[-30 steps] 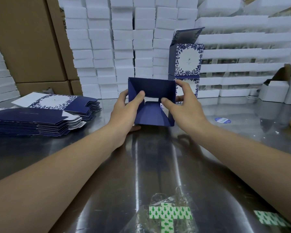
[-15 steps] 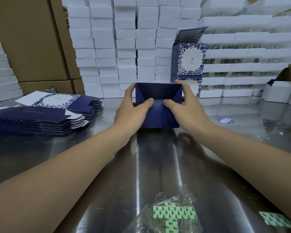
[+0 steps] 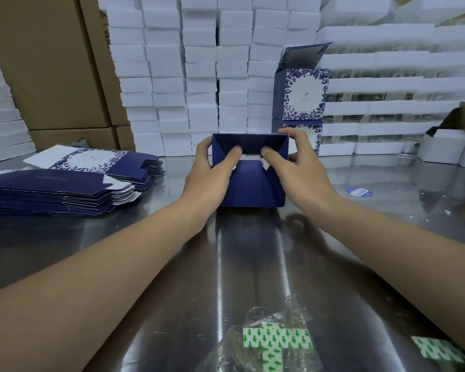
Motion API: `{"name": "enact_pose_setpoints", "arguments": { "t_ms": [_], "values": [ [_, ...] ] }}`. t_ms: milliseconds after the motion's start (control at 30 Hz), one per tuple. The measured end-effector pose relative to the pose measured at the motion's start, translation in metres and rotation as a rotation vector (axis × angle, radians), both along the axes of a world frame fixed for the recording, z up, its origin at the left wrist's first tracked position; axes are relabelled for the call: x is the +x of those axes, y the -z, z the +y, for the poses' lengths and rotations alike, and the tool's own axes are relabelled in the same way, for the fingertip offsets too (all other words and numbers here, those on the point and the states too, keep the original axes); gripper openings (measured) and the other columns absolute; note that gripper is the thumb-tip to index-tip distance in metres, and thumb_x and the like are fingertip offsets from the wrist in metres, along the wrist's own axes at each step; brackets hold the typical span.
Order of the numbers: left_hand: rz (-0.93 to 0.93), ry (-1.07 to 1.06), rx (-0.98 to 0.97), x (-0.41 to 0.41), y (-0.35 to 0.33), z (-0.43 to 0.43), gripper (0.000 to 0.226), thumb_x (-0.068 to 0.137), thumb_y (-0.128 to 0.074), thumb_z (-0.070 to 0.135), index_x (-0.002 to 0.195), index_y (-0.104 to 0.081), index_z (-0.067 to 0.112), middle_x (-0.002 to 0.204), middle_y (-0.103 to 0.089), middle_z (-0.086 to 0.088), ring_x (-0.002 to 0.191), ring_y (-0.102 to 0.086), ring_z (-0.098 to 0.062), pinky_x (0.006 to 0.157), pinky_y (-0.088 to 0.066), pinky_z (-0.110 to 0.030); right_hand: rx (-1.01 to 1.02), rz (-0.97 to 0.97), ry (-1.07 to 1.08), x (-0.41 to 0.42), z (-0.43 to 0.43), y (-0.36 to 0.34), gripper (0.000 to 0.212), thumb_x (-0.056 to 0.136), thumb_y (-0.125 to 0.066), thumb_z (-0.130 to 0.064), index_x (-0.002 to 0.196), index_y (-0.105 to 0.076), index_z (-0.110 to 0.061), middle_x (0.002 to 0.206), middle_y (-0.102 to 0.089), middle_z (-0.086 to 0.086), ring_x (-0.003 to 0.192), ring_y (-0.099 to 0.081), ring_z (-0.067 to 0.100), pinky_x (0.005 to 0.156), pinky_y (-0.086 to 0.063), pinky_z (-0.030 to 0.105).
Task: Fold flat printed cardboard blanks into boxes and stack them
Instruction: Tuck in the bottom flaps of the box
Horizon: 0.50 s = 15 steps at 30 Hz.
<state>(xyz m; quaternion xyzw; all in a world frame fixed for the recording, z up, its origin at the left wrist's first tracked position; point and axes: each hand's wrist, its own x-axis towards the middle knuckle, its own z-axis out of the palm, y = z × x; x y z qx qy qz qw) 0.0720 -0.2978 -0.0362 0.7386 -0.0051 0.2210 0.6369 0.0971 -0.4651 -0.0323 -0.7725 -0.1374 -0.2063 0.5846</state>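
A dark blue cardboard box (image 3: 250,189) lies on its side on the steel table, its end flaps facing me. My left hand (image 3: 212,170) grips its left side, thumb pressing on the upper flap. My right hand (image 3: 298,167) grips the right side, thumb on the same flap, fingers curled over the top right corner. A white gap shows between the upper and lower flaps. Two stacks of flat printed blanks (image 3: 59,191) lie at the left. Two folded floral boxes (image 3: 302,95) stand stacked behind my right hand, the upper one with its lid open.
White foam trays (image 3: 199,76) are piled along the back wall, brown cartons (image 3: 46,63) at the far left. Small white boxes (image 3: 446,143) stand at the right. Crumpled plastic with green-arrow tape (image 3: 274,342) lies at the near edge. A blue round sticker (image 3: 359,191) is on the table.
The end flaps, closed flat half a second ago, now show a white gap between them. My thumbs have moved up onto the upper flap. Both hands stay on the box.
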Motion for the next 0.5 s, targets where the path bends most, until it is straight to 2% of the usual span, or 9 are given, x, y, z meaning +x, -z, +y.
{"name": "enact_pose_setpoints", "arguments": {
  "t_ms": [67, 133, 233, 300, 367, 500],
  "values": [
    [0.007, 0.007, 0.000, -0.0004, -0.0005, 0.0000, 0.058, 0.096, -0.069, 0.055, 0.148, -0.046, 0.044, 0.123, -0.070, 0.021, 0.112, -0.067, -0.002, 0.088, -0.051, -0.024, 0.005, 0.003, 0.001, -0.0003, -0.0007, -0.0004, 0.046, 0.095, -0.067, -0.051, 0.137, -0.048, -0.049, 0.108, -0.071, 0.009, 0.102, -0.069, 0.020, 0.098, -0.055, 0.048],
    [0.028, 0.036, 0.011, -0.0005, -0.0007, 0.0011, 0.057, 0.094, -0.075, 0.048, 0.145, -0.049, 0.044, 0.123, -0.073, 0.018, 0.111, -0.070, -0.006, 0.092, -0.055, -0.028, 0.006, 0.020, -0.028, -0.0006, -0.0007, -0.0010, 0.057, 0.094, -0.069, -0.049, 0.146, -0.044, -0.046, 0.115, -0.070, 0.003, 0.109, -0.067, 0.017, 0.101, -0.054, 0.046],
    [0.033, 0.080, 0.069, 0.0012, 0.0025, 0.0038, 0.051, 0.090, -0.079, 0.025, 0.133, -0.056, 0.043, 0.115, -0.076, 0.021, 0.102, -0.073, -0.001, 0.081, -0.054, -0.018, -0.057, 0.046, -0.063, -0.0005, -0.0008, 0.0001, 0.068, 0.090, -0.077, -0.041, 0.151, -0.048, -0.033, 0.128, -0.067, 0.000, 0.118, -0.064, 0.018, 0.106, -0.052, 0.045],
    [0.024, 0.085, 0.088, 0.0031, 0.0049, 0.0051, 0.052, 0.089, -0.079, 0.016, 0.128, -0.058, 0.043, 0.112, -0.076, 0.022, 0.101, -0.073, 0.000, 0.079, -0.053, -0.015, -0.105, 0.041, -0.080, -0.0002, -0.0010, 0.0019, 0.053, 0.088, -0.081, -0.032, 0.137, -0.059, -0.032, 0.126, -0.068, 0.002, 0.117, -0.065, 0.022, 0.104, -0.053, 0.047],
    [0.011, 0.067, 0.088, 0.0047, 0.0062, 0.0058, 0.052, 0.087, -0.080, 0.014, 0.121, -0.058, 0.046, 0.110, -0.076, 0.023, 0.102, -0.073, -0.002, 0.083, -0.056, -0.021, -0.112, 0.031, -0.102, -0.0001, -0.0017, 0.0031, 0.040, 0.088, -0.081, -0.023, 0.123, -0.064, -0.033, 0.123, -0.069, 0.004, 0.115, -0.066, 0.025, 0.101, -0.055, 0.049],
    [-0.019, 0.035, 0.105, 0.0042, 0.0080, 0.0064, 0.064, 0.082, -0.084, 0.018, 0.130, -0.052, 0.047, 0.122, -0.072, 0.019, 0.112, -0.070, -0.008, 0.098, -0.058, -0.034, -0.121, -0.001, -0.107, 0.0014, -0.0021, 0.0031, 0.042, 0.088, -0.081, -0.020, 0.122, -0.064, -0.037, 0.125, -0.067, 0.005, 0.114, -0.066, 0.026, 0.099, -0.056, 0.050]
  ]
}}
